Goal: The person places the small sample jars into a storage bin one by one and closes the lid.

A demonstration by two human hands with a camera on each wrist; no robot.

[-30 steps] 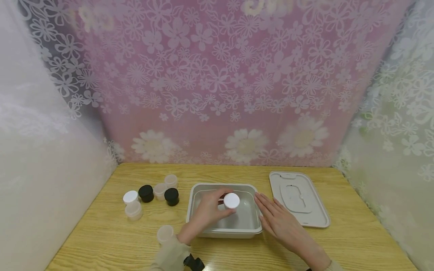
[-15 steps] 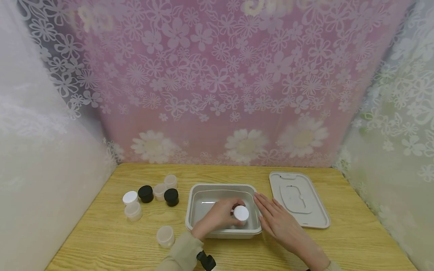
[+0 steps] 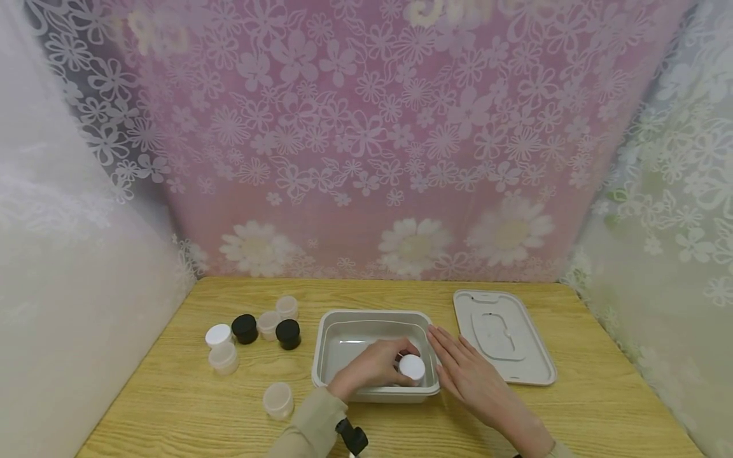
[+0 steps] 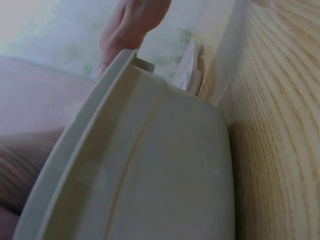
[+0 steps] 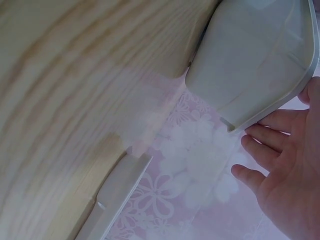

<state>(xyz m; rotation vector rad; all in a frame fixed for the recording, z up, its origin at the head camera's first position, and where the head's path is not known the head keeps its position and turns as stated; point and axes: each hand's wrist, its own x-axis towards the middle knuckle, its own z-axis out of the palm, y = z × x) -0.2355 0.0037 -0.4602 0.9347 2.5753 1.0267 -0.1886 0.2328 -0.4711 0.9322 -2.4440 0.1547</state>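
A small round jar with a white lid (image 3: 411, 367) is inside the grey-white plastic box (image 3: 375, 316), at its near right corner. My left hand (image 3: 378, 364) reaches over the near rim and grips the jar between thumb and fingers. In the left wrist view the wall of the box (image 4: 175, 165) hides most of that hand. My right hand (image 3: 466, 372) lies along the box's right rim with straight fingers. The right wrist view shows those fingers (image 5: 270, 134) touching the rim from outside.
On the left of the wooden table stand several small jars: a white-lidded jar (image 3: 219, 335), two black jars, such as the front black jar (image 3: 288, 334), and several clear ones. One clear jar (image 3: 278, 401) stands nearer the front. A flat box lid (image 3: 535, 346) lies to the right.
My left hand has carried the white-lidded jar rightward and toward me, down into the near right corner of the box. The right hand has stayed at the rim.
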